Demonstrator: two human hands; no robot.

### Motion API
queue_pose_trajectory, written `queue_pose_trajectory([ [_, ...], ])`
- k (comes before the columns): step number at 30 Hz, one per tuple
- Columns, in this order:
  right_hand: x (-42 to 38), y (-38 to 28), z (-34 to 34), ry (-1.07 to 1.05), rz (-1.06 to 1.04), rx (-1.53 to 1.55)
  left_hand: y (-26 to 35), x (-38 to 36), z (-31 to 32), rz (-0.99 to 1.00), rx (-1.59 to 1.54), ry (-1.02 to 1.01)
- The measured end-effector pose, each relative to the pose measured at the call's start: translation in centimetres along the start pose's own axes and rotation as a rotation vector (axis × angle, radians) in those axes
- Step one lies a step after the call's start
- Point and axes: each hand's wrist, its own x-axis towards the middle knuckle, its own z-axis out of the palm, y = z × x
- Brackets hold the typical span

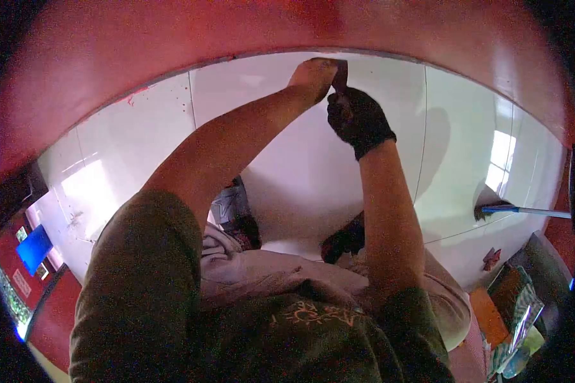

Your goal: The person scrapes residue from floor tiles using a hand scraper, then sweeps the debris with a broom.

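Note:
Bare-skinned, my left hand reaches to the edge where the white tiled floor meets the red wall. Its fingers are closed at a small dark thing that spans the gap to my other hand. My right hand wears a black glove and is closed around the lower end of that dark thing, just below and right of my left hand. What the dark thing is cannot be made out.
A broom with a blue handle lies on the right. Lower right are an orange item, plastic bags and a small dark red scrap. Red spots mark the floor at upper left; a blue panel is far left.

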Motion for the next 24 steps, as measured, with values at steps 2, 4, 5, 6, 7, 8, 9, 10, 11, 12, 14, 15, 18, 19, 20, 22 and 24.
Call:
queue_pose_trajectory([
  [2, 0.1, -1.4, -0.5, 0.089, -0.45, -0.829, 0.2, 1.7, -1.6, -0.043, -0.006, -0.183],
  [4, -0.2, -1.9, -0.7, 0.134, -0.696, -1.254, 1.4, 1.5, -2.8, -0.081, 0.083, -0.268],
  [5, -0.7, -1.6, -0.5, 0.15, -0.612, -1.211, 1.1, 1.1, -2.5, -0.037, 0.078, -0.249],
  [6, -0.5, -1.2, -0.3, 0.169, -0.536, -1.167, 0.9, 0.9, -2.4, 0.007, 0.077, -0.224],
  [7, -0.1, -0.7, -0.2, 0.162, -0.524, -0.956, 1.6, -0.2, -2.1, -0.071, -0.02, 0.019],
  [8, 0.4, -0.2, -0.2, 0.158, -0.518, -0.743, 1.1, -0.1, -1.4, -0.075, -0.017, 0.021],
  [9, 0.4, 0.3, -1.4, 0.104, -0.573, -0.908, 0.5, 0.2, -0.5, -0.043, 0.014, 0.03],
  [10, -0.5, -0.3, -1.6, 0.051, -0.621, -1.073, 0.1, 0.4, 0.2, -0.007, 0.041, 0.036],
  [11, 0.5, -0.1, -1.8, -0.008, -0.604, -0.979, 0.5, 1.2, -1.2, -0.028, 0.031, -0.171],
  [12, 1.2, 0.0, -2.0, 0.014, -0.591, -1.014, 0.6, 1.5, -1.2, -0.024, 0.03, -0.168],
  [14, 0.4, -1.5, -1.2, 0.137, -0.551, -1.201, 0.5, 1.8, -1.5, -0.129, -0.031, -0.197],
  [15, -0.1, -1.4, -1.1, 0.088, -0.562, -1.155, 0.5, 1.5, -1.4, -0.126, -0.022, -0.187],
  [18, 4.0, 3.4, -1.3, 0.177, -0.582, -0.849, 0.0, 0.6, 0.0, -0.121, -0.043, 0.084],
  [19, 3.9, 2.8, -1.5, 0.131, -0.529, -0.861, -0.3, 1.0, -0.1, -0.065, -0.009, 0.025],
  [20, 2.1, 0.5, -1.3, 0.104, -0.508, -0.988, -0.1, 1.2, -0.3, -0.006, 0.019, -0.033],
  [22, -0.3, -1.6, -1.1, 0.081, -0.497, -1.119, 1.4, 1.2, -1.6, -0.093, -0.014, -0.109],
  [24, 0.0, -0.6, -0.8, 0.106, -0.446, -1.047, 1.9, 0.0, -1.8, -0.123, -0.081, -0.004],
])
